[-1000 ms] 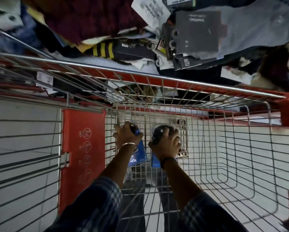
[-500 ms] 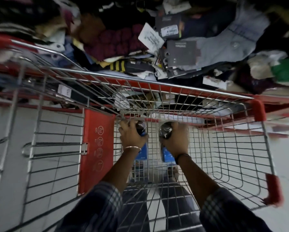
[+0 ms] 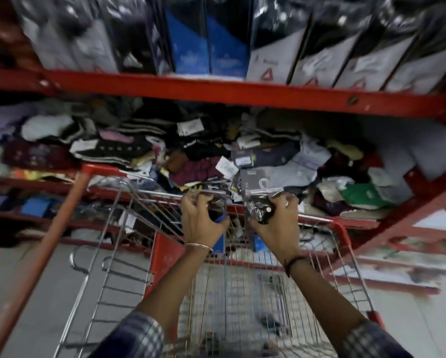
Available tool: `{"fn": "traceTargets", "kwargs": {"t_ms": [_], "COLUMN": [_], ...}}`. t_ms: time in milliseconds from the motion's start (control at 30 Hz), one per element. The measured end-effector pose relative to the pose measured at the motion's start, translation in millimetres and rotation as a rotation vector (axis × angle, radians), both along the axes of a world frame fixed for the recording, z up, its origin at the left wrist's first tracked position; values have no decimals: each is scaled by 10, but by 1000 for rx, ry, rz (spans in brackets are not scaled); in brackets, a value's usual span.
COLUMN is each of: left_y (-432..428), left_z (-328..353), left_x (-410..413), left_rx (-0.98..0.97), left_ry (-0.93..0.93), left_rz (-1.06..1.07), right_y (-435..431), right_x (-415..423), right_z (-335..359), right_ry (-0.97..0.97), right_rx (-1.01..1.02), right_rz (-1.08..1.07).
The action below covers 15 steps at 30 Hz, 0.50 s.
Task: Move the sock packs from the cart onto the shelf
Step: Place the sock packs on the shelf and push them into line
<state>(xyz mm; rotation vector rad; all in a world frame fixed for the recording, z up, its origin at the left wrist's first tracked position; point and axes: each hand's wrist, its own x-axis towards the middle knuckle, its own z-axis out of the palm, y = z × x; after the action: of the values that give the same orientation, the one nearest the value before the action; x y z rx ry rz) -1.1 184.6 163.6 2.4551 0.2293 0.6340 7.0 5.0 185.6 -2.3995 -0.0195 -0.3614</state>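
My left hand (image 3: 202,219) grips a sock pack (image 3: 216,202) in clear plastic with a blue card showing below the fingers. My right hand (image 3: 277,219) grips a second sock pack (image 3: 259,206), dark socks in clear plastic with a white hook on top. Both hands are raised above the wire cart (image 3: 149,195), at its far rim, next to each other. Just beyond them runs a red shelf (image 3: 242,95) and, under it, a lower level heaped with loose socks and tagged packs (image 3: 203,156).
Upright boxed packs (image 3: 203,45), blue and white, stand in a row on the upper shelf. The cart has a red handle bar (image 3: 48,244) at left and a red panel (image 3: 167,254) on its wall. A slanted red shelf brace (image 3: 410,202) is at right.
Both hands have risen from deep inside the cart basket to its far rim, each carrying its pack. My view has tilted up, bringing the upper shelf into sight.
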Motion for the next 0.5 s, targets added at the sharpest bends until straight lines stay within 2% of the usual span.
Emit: {"fn": "traceTargets", "kwargs": {"t_ms": [133,500], "left_y": [77,499], "left_z": [462,1977], "left_x": [125,550], "left_rx": [56,53], "left_ry": [-163,-591], "left_rz": [-1,51], "right_y": [44,465], "right_x": [109,557], "right_z": [498,1850], "right_ry": [-164,-617], "right_rx": [33,117], "right_rz": [-8,4]}}
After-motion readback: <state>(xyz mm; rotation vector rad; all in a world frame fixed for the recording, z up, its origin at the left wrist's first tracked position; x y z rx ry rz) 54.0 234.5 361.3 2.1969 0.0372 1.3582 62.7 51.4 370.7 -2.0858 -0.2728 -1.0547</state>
